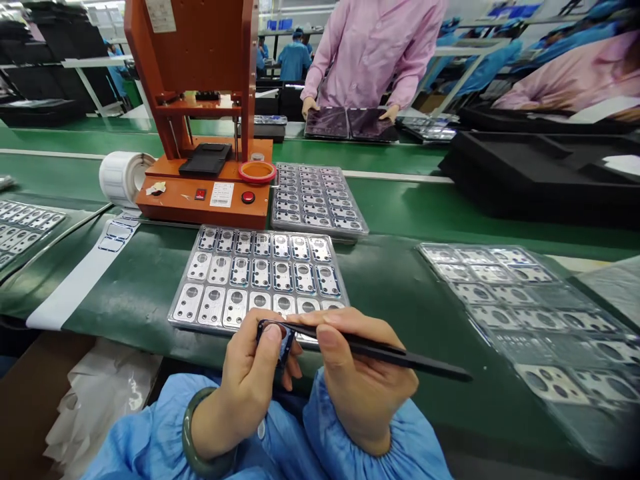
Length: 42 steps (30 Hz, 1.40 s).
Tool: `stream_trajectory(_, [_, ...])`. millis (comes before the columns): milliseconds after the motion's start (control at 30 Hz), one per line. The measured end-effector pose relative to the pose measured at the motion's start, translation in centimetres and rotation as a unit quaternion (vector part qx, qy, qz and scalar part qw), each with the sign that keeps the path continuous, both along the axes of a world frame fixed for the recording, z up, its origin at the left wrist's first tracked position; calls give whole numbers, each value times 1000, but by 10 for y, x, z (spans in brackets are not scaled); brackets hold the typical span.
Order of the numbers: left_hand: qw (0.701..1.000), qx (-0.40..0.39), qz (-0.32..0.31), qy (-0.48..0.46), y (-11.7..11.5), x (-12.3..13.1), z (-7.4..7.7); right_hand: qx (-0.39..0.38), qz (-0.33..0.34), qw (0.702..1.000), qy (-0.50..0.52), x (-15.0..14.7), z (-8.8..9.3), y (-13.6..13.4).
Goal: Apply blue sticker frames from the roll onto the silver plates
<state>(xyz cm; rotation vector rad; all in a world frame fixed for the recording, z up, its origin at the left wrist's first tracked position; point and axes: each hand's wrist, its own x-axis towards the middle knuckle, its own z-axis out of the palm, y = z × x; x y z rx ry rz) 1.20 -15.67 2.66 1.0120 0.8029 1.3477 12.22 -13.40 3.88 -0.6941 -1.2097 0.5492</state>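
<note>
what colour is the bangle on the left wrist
The bangle is a mottled jade green, best seen in the head view.

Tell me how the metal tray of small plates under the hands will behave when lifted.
The metal tray looks stiff and flat, so it probably won't flex, and it may be heavy for its thinness. Its smooth, shiny rim could be slippery. The small plates sit in rows; if they aren't fixed down, they could slide when tilted, so keep it level.

Two hands (247, 380) share one black pointed tool (390, 353) and one small dark frame (274, 340). The worktop (400, 213) carries four metal trays (220, 270), one orange press (200, 200) and one white label roll (125, 177). One green bangle (197, 427) shows, and one co-worker (373, 47) stands behind two dark panels (350, 123).
</note>
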Motion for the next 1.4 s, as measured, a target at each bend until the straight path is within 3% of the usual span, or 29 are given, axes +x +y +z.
stream_trajectory(367, [1000,-2,21,-21,12,8,-10,68,-24,994,-86,4,-1,0])
stream_trajectory(700, [999,4,43,-17,14,9,-10,134,-41,973,-184,13,-16,-1])
stream_trajectory(900, [998,17,62,4,9,6,-7,159,-53,955,-244,14,-8,-5])
stream_trajectory(1100, [996,38,71,34,8,3,0,199,-53,952,-227,12,4,-6])
stream_trajectory(1400, [993,28,97,55,12,3,-4,223,-45,934,-276,23,-8,-7])
